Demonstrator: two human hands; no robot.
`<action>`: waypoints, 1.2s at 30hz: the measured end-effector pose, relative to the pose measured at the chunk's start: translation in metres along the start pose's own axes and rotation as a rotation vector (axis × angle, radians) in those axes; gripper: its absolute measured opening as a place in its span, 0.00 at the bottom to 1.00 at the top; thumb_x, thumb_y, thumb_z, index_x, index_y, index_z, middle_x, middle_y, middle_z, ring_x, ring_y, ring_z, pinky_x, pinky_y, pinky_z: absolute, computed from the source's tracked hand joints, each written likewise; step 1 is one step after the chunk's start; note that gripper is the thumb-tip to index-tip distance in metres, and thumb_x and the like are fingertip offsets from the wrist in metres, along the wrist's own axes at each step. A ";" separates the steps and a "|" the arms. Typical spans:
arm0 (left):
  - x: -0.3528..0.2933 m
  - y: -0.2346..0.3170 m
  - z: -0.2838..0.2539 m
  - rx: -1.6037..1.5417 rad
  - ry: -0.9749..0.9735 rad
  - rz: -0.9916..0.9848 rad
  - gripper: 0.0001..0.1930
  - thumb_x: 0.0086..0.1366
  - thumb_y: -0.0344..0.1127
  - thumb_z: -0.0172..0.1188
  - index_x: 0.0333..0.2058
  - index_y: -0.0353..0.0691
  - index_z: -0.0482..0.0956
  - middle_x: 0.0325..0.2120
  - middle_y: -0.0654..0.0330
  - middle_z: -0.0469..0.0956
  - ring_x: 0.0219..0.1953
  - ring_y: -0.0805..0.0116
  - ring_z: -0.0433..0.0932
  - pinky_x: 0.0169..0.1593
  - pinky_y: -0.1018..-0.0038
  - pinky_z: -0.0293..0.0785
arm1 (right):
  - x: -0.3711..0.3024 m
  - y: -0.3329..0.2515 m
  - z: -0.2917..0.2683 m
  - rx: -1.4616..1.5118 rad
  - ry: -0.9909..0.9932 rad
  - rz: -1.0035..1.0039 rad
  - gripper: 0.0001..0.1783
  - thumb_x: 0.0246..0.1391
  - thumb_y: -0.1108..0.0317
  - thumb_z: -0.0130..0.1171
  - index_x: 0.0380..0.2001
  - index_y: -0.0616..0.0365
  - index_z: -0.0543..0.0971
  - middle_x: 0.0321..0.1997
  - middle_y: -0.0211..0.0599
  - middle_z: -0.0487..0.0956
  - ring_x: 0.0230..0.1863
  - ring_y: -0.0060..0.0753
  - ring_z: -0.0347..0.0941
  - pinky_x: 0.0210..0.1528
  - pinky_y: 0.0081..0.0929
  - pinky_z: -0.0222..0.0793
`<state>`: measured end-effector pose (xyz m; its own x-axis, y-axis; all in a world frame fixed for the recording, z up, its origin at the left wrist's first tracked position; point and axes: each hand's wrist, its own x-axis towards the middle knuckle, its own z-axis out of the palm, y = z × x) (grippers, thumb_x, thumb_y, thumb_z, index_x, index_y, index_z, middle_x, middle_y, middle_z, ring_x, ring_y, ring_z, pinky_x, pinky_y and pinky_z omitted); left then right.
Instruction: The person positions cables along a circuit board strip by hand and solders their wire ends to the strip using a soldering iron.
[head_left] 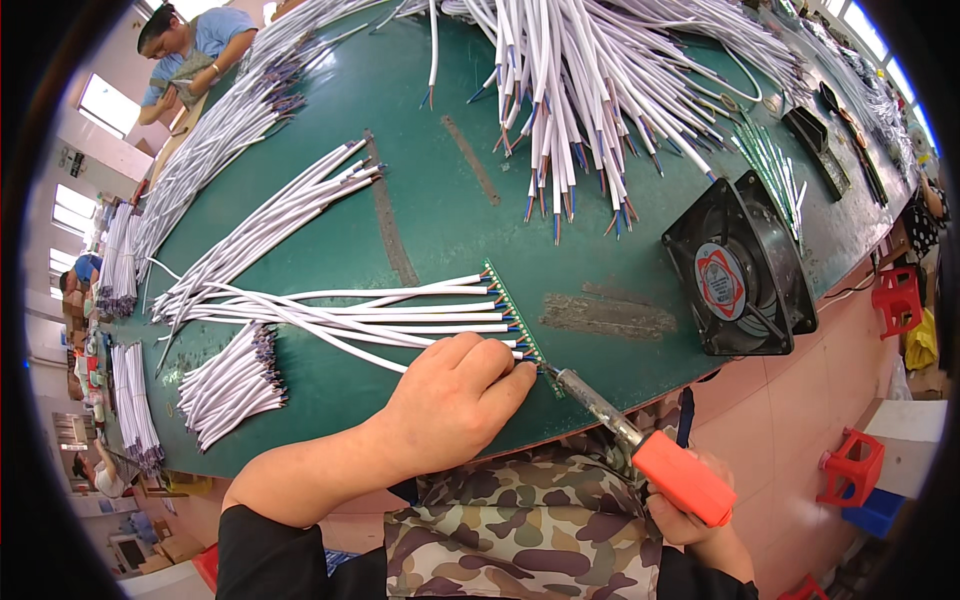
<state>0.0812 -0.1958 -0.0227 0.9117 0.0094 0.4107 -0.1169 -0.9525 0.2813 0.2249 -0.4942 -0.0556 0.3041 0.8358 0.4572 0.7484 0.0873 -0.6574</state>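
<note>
My left hand (pixel 450 395) is closed, thumb and fingertips pinching a white cable (pixel 518 354) by its end at a narrow green circuit board strip (pixel 513 310). Several other white cables (pixel 440 309) run side by side from the left, their stripped blue and brown wires meeting the strip's edge. In my right hand (pixel 680 512) is a soldering iron (pixel 684 478) with a red handle. Its metal tip points up and left, close to the strip's near end, beside my left fingertips. Whether the tip touches the strip I cannot tell.
A black fan (pixel 740 270) stands upright at the table's right edge. Bundles of white cables (pixel 570 110) lie across the far side; a short pile (pixel 235 385) lies left. Green strips (pixel 770 165) rest behind the fan. Another person (pixel 200 50) sits far left. Red stools (pixel 852 468) stand right.
</note>
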 end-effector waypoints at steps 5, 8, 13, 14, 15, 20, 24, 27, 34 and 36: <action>0.002 0.001 -0.001 0.002 -0.014 -0.003 0.16 0.47 0.22 0.65 0.38 0.36 0.84 0.29 0.61 0.73 0.29 0.63 0.73 0.31 0.68 0.71 | -0.003 -0.007 0.010 -0.032 0.121 0.172 0.07 0.38 0.69 0.61 0.26 0.53 0.81 0.24 0.30 0.79 0.22 0.39 0.75 0.25 0.35 0.71; 0.001 0.001 -0.001 0.000 -0.012 -0.007 0.16 0.47 0.22 0.66 0.38 0.36 0.84 0.29 0.61 0.73 0.29 0.63 0.73 0.31 0.68 0.71 | -0.006 -0.006 0.011 -0.064 0.125 0.154 0.07 0.39 0.69 0.61 0.26 0.54 0.81 0.25 0.30 0.79 0.22 0.39 0.75 0.25 0.35 0.70; 0.001 0.001 0.000 -0.003 -0.011 -0.008 0.16 0.47 0.23 0.66 0.38 0.36 0.84 0.29 0.61 0.73 0.29 0.63 0.73 0.31 0.68 0.71 | -0.006 -0.005 0.012 -0.034 0.136 0.154 0.07 0.39 0.69 0.61 0.26 0.54 0.80 0.25 0.31 0.79 0.22 0.39 0.74 0.24 0.34 0.70; 0.001 0.001 0.000 -0.006 -0.007 -0.008 0.16 0.47 0.23 0.66 0.38 0.36 0.84 0.29 0.61 0.73 0.29 0.63 0.73 0.31 0.68 0.71 | -0.006 -0.006 0.010 -0.056 0.124 0.143 0.07 0.38 0.70 0.61 0.26 0.55 0.80 0.25 0.32 0.78 0.22 0.39 0.74 0.25 0.34 0.71; 0.001 0.001 -0.001 -0.005 -0.004 -0.010 0.16 0.47 0.23 0.66 0.38 0.36 0.84 0.29 0.61 0.73 0.29 0.63 0.73 0.31 0.68 0.71 | -0.005 -0.007 0.008 -0.079 0.111 0.131 0.07 0.38 0.71 0.62 0.26 0.55 0.80 0.25 0.32 0.78 0.22 0.40 0.74 0.25 0.34 0.71; 0.001 0.000 -0.001 -0.014 -0.011 -0.003 0.16 0.47 0.24 0.66 0.39 0.36 0.84 0.30 0.61 0.73 0.29 0.62 0.73 0.31 0.68 0.71 | -0.004 -0.008 0.007 0.103 0.165 0.195 0.06 0.39 0.74 0.62 0.26 0.57 0.80 0.25 0.32 0.80 0.24 0.39 0.77 0.27 0.33 0.73; 0.000 -0.001 -0.001 -0.012 -0.007 -0.005 0.16 0.47 0.25 0.65 0.39 0.36 0.84 0.30 0.61 0.73 0.29 0.62 0.73 0.31 0.68 0.71 | -0.013 -0.005 0.009 0.086 0.210 0.222 0.03 0.43 0.73 0.62 0.26 0.56 0.81 0.25 0.32 0.81 0.26 0.37 0.79 0.30 0.33 0.76; 0.000 -0.001 -0.001 -0.015 -0.010 0.000 0.16 0.48 0.25 0.65 0.39 0.36 0.84 0.30 0.61 0.74 0.29 0.62 0.73 0.31 0.68 0.71 | -0.011 -0.005 0.011 0.106 0.217 0.213 0.03 0.43 0.72 0.64 0.25 0.56 0.81 0.24 0.32 0.81 0.26 0.38 0.80 0.31 0.33 0.77; 0.000 0.000 0.000 -0.019 -0.011 -0.001 0.15 0.48 0.26 0.65 0.39 0.36 0.84 0.30 0.60 0.73 0.30 0.62 0.73 0.31 0.68 0.71 | -0.006 -0.008 0.010 0.126 0.158 0.245 0.06 0.39 0.73 0.64 0.26 0.55 0.82 0.24 0.31 0.81 0.26 0.38 0.80 0.30 0.33 0.76; 0.001 0.000 -0.001 -0.018 -0.011 -0.002 0.15 0.48 0.26 0.65 0.39 0.36 0.84 0.30 0.60 0.73 0.30 0.62 0.73 0.31 0.68 0.71 | -0.005 -0.008 0.009 0.085 0.133 0.241 0.07 0.37 0.73 0.63 0.26 0.55 0.82 0.25 0.31 0.81 0.26 0.39 0.79 0.30 0.33 0.75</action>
<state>0.0816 -0.1959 -0.0220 0.9163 0.0073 0.4005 -0.1227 -0.9467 0.2979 0.2116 -0.4943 -0.0578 0.5462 0.7598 0.3525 0.5948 -0.0555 -0.8020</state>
